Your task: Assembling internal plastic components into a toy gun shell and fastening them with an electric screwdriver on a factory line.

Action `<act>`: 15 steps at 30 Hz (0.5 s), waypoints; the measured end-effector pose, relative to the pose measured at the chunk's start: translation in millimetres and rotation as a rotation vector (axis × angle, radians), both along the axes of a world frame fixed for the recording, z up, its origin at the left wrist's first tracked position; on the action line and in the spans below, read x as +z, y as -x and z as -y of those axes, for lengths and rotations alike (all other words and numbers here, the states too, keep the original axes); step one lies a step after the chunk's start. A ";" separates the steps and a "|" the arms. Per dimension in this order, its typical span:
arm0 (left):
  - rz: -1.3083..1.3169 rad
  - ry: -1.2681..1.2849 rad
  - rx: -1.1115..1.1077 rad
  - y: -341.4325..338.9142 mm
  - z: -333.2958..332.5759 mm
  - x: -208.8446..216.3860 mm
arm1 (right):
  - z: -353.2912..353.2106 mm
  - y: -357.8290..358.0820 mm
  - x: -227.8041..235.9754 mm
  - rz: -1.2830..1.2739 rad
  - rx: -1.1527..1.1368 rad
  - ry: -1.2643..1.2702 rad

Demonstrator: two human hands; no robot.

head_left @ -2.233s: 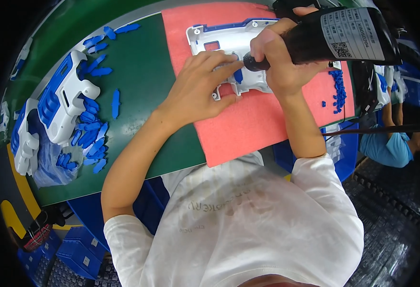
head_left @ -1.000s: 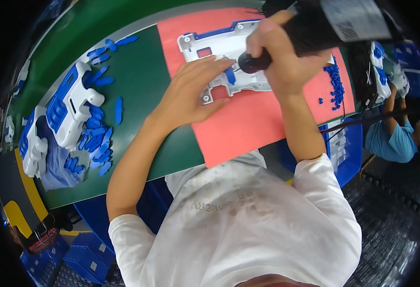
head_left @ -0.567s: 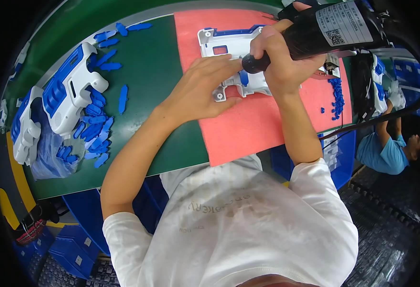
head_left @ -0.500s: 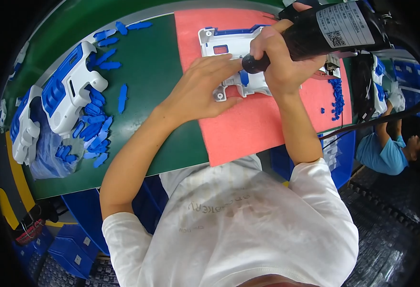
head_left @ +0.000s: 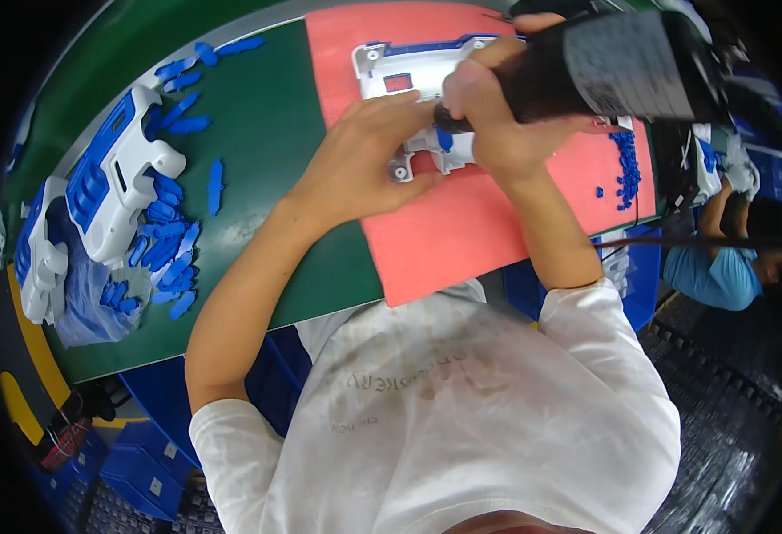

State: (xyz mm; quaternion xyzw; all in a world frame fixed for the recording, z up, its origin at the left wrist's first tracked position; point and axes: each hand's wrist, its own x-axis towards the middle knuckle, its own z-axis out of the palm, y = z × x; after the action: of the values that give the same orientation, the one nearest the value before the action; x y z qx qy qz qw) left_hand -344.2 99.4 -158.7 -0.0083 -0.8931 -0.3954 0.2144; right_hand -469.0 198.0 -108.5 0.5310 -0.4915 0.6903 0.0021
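Note:
A white and blue plastic housing (head_left: 431,59), its hollow inside facing up, lies on the pink mat (head_left: 444,240). My left hand (head_left: 360,156) spans its near left part, thumb by the near edge and fingers across it, holding it down. In my right hand (head_left: 502,133) is a black electric screwdriver (head_left: 618,71), lying nearly sideways with its nose just beside my left fingertips. The driver's bit and the spot under it are hidden by my fingers. A small blue part sits in the housing near the nose.
Two white and blue housings (head_left: 111,200) stand at the left of the green table (head_left: 275,98), beside a plastic bag (head_left: 97,307) and several loose blue strips (head_left: 169,245). Tiny blue pieces (head_left: 627,169) lie on the mat's right. A cable and a person in blue (head_left: 716,276) are farther right.
The view has shifted a little, so the table's things sit slightly farther left. Both hands keep their holds on the housing and the screwdriver; the driver looks more blurred.

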 end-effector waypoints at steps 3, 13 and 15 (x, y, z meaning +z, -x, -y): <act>0.043 0.024 0.004 -4.0 -0.7 2.3 | -2.4 2.6 5.4 -0.065 -0.085 0.056; -0.033 0.355 0.012 -2.8 -17.0 19.9 | -111.6 124.2 74.4 0.021 -0.426 0.378; -0.022 0.368 0.013 -1.1 -17.0 18.0 | -104.2 136.2 60.5 0.030 -0.449 0.336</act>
State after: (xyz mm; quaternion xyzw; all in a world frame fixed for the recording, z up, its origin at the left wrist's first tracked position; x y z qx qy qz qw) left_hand -343.1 116.4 -140.7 -0.0458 -0.9480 -0.2240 0.2214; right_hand -605.2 302.2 -48.0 0.3906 -0.4754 0.7522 0.2358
